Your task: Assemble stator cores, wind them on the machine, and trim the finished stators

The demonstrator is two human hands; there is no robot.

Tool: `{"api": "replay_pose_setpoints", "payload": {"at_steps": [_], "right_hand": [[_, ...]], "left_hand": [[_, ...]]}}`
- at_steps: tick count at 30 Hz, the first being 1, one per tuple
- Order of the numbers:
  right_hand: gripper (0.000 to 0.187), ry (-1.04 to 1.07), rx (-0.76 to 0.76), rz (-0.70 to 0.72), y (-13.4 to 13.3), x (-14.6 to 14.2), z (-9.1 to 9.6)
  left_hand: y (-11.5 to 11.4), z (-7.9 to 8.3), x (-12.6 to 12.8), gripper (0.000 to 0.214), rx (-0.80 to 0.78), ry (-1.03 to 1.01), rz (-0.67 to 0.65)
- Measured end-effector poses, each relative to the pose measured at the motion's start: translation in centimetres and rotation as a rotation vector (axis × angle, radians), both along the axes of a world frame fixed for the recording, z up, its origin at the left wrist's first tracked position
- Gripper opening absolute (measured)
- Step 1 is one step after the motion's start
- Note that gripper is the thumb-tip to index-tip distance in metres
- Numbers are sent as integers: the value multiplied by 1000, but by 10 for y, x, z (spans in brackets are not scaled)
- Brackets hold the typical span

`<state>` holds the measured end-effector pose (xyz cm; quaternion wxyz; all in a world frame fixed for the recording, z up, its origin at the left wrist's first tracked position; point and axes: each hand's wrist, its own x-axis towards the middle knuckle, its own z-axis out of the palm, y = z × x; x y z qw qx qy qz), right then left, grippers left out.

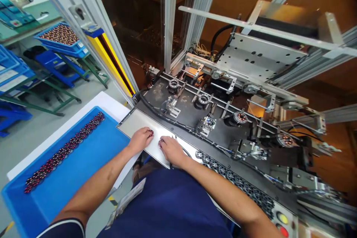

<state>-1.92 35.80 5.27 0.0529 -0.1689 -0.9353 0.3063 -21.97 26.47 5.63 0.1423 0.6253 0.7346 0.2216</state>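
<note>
My left hand (141,140) is closed around a small round dark-red part (151,133), seemingly a motor stator, above the pale metal ledge (131,122). Close beside it, my right hand (173,151) grips a similar dark-red stator (160,142). Fingers cover much of both parts. On the left, a blue tray (92,178) holds a long band of black-and-red stators (65,152) set side by side. Rows of dark ring-shaped parts (234,178) lie along the ledge, past my right forearm.
Behind the ledge is a machine bed with several round fixtures (203,100), clamps and cables. A yellow strip (114,63) runs up the frame post. A yellow button (282,217) and a red button sit at lower right. Another blue crate (79,48) holds copper-coloured parts.
</note>
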Motion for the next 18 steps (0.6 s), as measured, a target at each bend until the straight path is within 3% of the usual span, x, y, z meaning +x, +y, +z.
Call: {"api": "replay_pose_setpoints", "payload": {"at_steps": [2,5,8,11,14,16,18], "right_hand": [[24,-23,72,39,2,-23,-8],[23,-30,183,63,0,-30,0],[19,15,293,42,3,3,28],[19,90,396,-41,25,74,69],[20,101,500,-241,71,169,112],[21,56,558,-385,111,231,134],[21,-22,590,-498,150,284,144]], "left_hand": [[-5,-18,3,24,-23,51,32],[-10,-24,8,23,11,106,48],[-16,-7,10,21,99,144,24],[-2,30,5,16,211,167,-18],[55,89,16,18,292,174,-158],[115,128,44,22,329,227,-356],[183,153,84,26,292,298,-570]]}}
